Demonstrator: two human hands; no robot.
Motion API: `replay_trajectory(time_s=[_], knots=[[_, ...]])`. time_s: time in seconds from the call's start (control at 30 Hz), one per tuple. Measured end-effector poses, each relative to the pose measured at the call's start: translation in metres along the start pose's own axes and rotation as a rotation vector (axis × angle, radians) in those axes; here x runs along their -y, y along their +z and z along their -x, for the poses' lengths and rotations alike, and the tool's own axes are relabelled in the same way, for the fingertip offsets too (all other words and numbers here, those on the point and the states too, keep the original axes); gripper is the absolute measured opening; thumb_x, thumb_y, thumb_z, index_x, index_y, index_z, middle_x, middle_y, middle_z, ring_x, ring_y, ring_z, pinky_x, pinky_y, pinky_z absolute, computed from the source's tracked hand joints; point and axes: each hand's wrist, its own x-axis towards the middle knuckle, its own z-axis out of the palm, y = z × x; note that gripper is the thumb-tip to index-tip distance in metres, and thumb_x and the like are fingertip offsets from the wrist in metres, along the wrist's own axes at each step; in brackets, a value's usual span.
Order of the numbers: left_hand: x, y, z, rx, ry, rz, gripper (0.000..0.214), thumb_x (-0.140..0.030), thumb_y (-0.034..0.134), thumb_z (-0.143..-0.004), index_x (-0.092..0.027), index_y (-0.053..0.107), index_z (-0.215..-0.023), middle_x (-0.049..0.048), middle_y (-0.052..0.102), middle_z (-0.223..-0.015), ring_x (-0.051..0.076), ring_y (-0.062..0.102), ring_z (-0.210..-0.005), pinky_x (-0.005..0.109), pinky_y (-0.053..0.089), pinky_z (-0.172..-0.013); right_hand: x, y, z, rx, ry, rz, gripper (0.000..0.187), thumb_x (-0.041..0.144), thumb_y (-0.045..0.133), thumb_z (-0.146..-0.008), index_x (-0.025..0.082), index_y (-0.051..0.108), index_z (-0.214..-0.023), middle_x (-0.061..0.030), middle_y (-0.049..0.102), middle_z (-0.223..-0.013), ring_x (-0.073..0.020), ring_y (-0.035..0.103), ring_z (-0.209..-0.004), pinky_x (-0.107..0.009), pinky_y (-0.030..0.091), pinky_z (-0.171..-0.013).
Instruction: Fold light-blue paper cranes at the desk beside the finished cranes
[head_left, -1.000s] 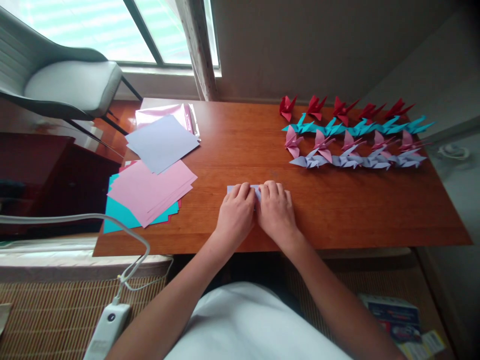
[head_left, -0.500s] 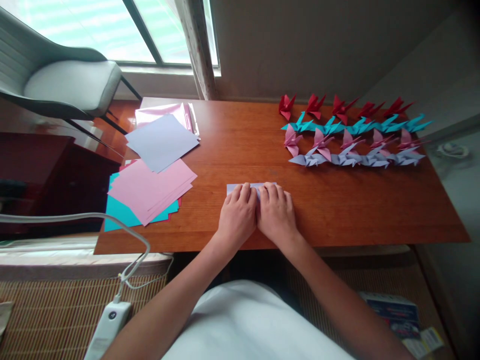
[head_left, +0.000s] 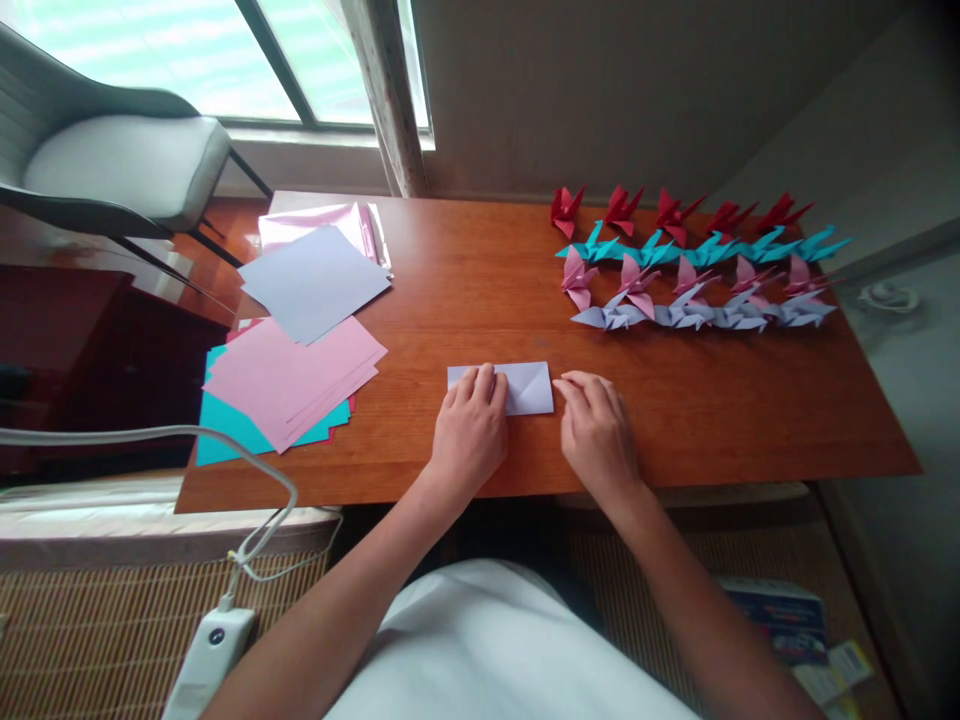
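A folded lavender paper [head_left: 529, 387] lies flat near the front of the wooden table [head_left: 465, 290]. My left hand [head_left: 471, 432] rests on its left half, fingers flat and pressing it down. My right hand [head_left: 598, 432] sits on the table just right of the paper, fingers stretched out, fingertips at the paper's right edge, holding nothing.
Rows of red, teal, pink and lavender origami cranes [head_left: 694, 262] stand at the back right. Loose sheets lie at the left: lavender [head_left: 313, 280], pink [head_left: 289, 378], teal [head_left: 225, 440]. A grey chair [head_left: 112, 170] stands by the window. A white cable and device [head_left: 206, 650] hang below the table's front left.
My right hand has slid rightward off the paper, uncovering its right half. My left hand stays on the left half.
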Motion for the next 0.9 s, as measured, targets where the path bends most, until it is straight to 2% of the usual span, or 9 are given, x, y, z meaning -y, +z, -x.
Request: replay_trajectory(time_s=[0.13, 0.3, 0.47, 0.63, 0.8, 0.9], knots=[[-0.002, 0.001, 0.0, -0.017, -0.007, 0.015, 0.043, -0.017, 0.047, -0.093, -0.01, 0.05, -0.135, 0.0197, 0.051, -0.143, 0.034, 0.047, -0.132, 0.043, 0.043, -0.105, 0.025, 0.019, -0.009, 0.071, -0.14, -0.101, 0.046, 0.011, 0.036, -0.098, 0.016, 0.055, -0.14, -0.0128, 0.053, -0.148, -0.0279, 0.042, -0.141, -0.047, 0.039, -0.113], [-0.002, 0.0, -0.002, -0.018, -0.029, 0.043, 0.04, -0.015, 0.046, -0.093, -0.011, 0.052, -0.131, 0.0188, 0.054, -0.139, 0.033, 0.049, -0.128, 0.042, 0.044, -0.103, 0.028, 0.035, -0.008, 0.109, -0.115, -0.079, 0.046, 0.014, 0.034, -0.101, 0.013, 0.053, -0.143, -0.0121, 0.053, -0.149, -0.0262, 0.043, -0.142, -0.047, 0.037, -0.117], [0.008, -0.006, 0.001, 0.002, -0.028, 0.058, 0.043, -0.009, 0.043, -0.091, -0.016, 0.053, -0.132, 0.0156, 0.055, -0.14, 0.03, 0.052, -0.127, 0.042, 0.046, -0.1, 0.024, 0.034, -0.006, 0.116, -0.116, -0.087, 0.045, 0.014, 0.037, -0.101, 0.017, 0.054, -0.143, -0.0111, 0.052, -0.15, -0.0256, 0.042, -0.143, -0.049, 0.037, -0.117], [0.033, -0.013, 0.017, 0.009, -0.044, 0.016, 0.051, -0.005, 0.043, -0.089, -0.022, 0.054, -0.136, 0.0128, 0.052, -0.147, 0.032, 0.047, -0.134, 0.048, 0.042, -0.105, 0.024, 0.032, -0.007, 0.118, -0.115, -0.106, 0.044, 0.017, 0.039, -0.101, 0.017, 0.055, -0.142, -0.0113, 0.052, -0.151, -0.0258, 0.042, -0.143, -0.05, 0.036, -0.117], [0.054, -0.017, 0.038, -0.048, -0.151, -0.025, 0.057, -0.002, 0.041, -0.087, -0.015, 0.05, -0.142, 0.0171, 0.048, -0.151, 0.034, 0.043, -0.139, 0.051, 0.038, -0.112, 0.022, 0.035, -0.006, 0.115, -0.119, -0.104, 0.043, 0.017, 0.04, -0.101, 0.015, 0.055, -0.14, -0.0112, 0.051, -0.151, -0.026, 0.041, -0.144, -0.049, 0.034, -0.118], [0.045, -0.016, 0.047, -0.064, -0.019, -0.009, 0.061, -0.002, 0.041, -0.084, -0.009, 0.047, -0.144, 0.0176, 0.042, -0.156, 0.031, 0.033, -0.148, 0.049, 0.026, -0.121, 0.021, 0.037, -0.006, 0.107, -0.119, -0.112, 0.043, 0.017, 0.04, -0.1, 0.016, 0.056, -0.14, -0.0109, 0.051, -0.151, -0.026, 0.041, -0.144, -0.048, 0.034, -0.118]])
